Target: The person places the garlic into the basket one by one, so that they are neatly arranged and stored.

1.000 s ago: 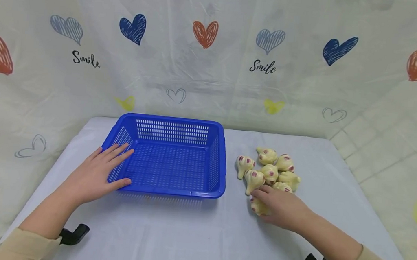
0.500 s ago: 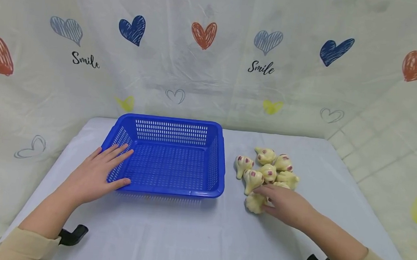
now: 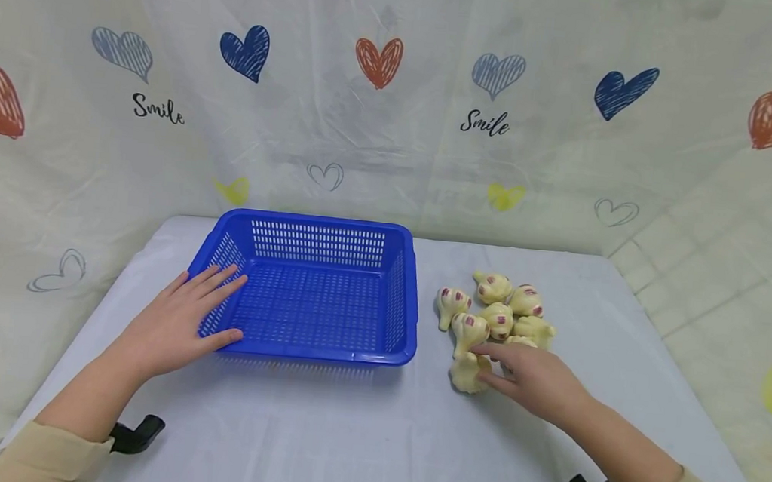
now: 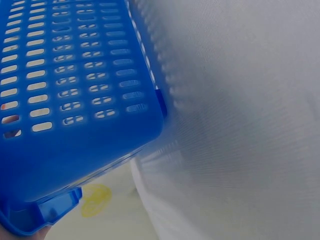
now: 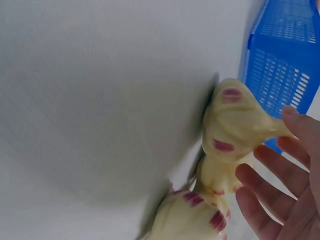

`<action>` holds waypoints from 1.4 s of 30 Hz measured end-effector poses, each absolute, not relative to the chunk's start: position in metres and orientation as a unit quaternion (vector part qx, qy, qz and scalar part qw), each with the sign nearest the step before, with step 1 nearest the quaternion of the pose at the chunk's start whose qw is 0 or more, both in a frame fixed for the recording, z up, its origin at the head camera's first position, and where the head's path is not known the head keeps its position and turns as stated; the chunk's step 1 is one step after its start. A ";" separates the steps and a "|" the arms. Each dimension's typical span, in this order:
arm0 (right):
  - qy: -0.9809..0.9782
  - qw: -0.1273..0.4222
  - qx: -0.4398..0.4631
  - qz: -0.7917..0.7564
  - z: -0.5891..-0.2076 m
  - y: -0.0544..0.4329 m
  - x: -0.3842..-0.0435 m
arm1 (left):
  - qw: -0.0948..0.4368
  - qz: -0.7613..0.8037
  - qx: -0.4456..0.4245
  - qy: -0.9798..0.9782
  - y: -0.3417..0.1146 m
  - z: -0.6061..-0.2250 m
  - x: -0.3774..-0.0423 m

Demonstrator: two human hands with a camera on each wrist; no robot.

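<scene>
My left hand [image 3: 186, 316] rests on the left rim of a blue plastic basket [image 3: 309, 354], its fingers spread over the edge. The left wrist view shows mostly the basket's slotted wall [image 4: 80, 145]; that hand is almost hidden there. My right hand [image 3: 535, 377] holds the nearest garlic bulb [image 3: 467, 374] by its stem, between thumb and index finger. In the right wrist view this garlic bulb [image 5: 232, 122] lies on the cloth with its stem toward the thumb [image 5: 300, 125]. The other fingers stay loosely bent. More garlic bulbs [image 3: 497, 322], cream with purple marks, lie clustered just beyond.
A white cloth [image 3: 343, 434] covers the table. Behind it hangs a pale curtain [image 3: 427, 146] printed with hearts. Against the table's back edge, left of the garlic, stands the basket with nothing visible inside.
The nearest garlic bulb has turned and shifted slightly left, its rounded base now facing left. My right fingers have slid from its body toward the stem. My left hand has stayed put.
</scene>
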State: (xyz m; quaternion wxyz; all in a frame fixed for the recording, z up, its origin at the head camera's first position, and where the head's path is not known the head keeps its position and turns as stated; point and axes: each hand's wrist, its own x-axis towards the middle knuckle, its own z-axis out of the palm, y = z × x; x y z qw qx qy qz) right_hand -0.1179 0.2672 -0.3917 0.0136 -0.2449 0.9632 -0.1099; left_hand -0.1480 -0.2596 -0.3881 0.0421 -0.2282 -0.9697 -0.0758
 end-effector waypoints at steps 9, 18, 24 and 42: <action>0.969 0.011 -0.222 -0.111 -0.394 0.252 -0.123 | 0.044 -0.076 -0.228 -0.970 -0.260 -0.390 -0.148; 0.971 0.016 -0.209 -0.117 -0.392 0.252 -0.122 | 0.044 -0.069 -0.225 -0.971 -0.258 -0.387 -0.148; 0.972 0.009 -0.198 -0.122 -0.389 0.254 -0.122 | 0.039 -0.066 -0.227 -0.971 -0.259 -0.387 -0.148; 0.962 -0.024 -0.199 -0.187 -0.339 0.260 -0.128 | 0.029 -0.063 -0.221 -0.973 -0.258 -0.386 -0.147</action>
